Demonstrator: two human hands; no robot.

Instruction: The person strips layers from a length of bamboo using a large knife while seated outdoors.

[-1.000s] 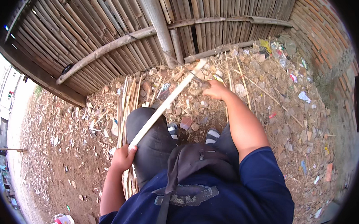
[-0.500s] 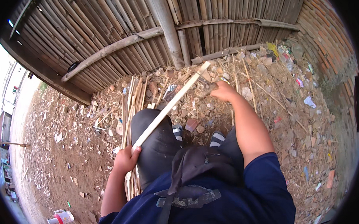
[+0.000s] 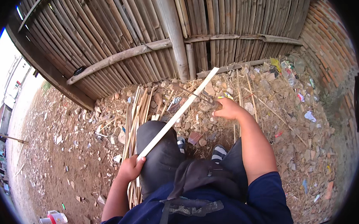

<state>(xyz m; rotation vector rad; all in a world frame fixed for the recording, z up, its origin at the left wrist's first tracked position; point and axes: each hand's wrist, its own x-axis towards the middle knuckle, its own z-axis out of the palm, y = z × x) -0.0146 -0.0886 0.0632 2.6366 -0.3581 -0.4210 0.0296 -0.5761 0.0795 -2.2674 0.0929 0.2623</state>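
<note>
My left hand (image 3: 130, 169) is closed round the lower end of a long pale bamboo strip (image 3: 175, 119), beside my left knee. The strip slants up and away to the right, over my thigh. My right hand (image 3: 230, 109) grips the handle of a knife (image 3: 203, 97) with a dark, narrow blade. That blade points left and crosses the strip near its far end; whether it touches the strip, I cannot tell. A bundle of split bamboo strips (image 3: 132, 118) lies on the ground along the outside of my left leg.
Ahead stands a bamboo-slat wall (image 3: 124, 34) with a thick upright post (image 3: 174, 40). A brick wall (image 3: 330, 41) rises on the right. Stones, straw and litter cover the ground. A clear plastic jug (image 3: 56, 218) with a red band lies at the lower left.
The knife has swung from pointing up near the strip's far end to lying across it, pointing left. The strip stays in my left hand. My view has tilted slightly upward.
</note>
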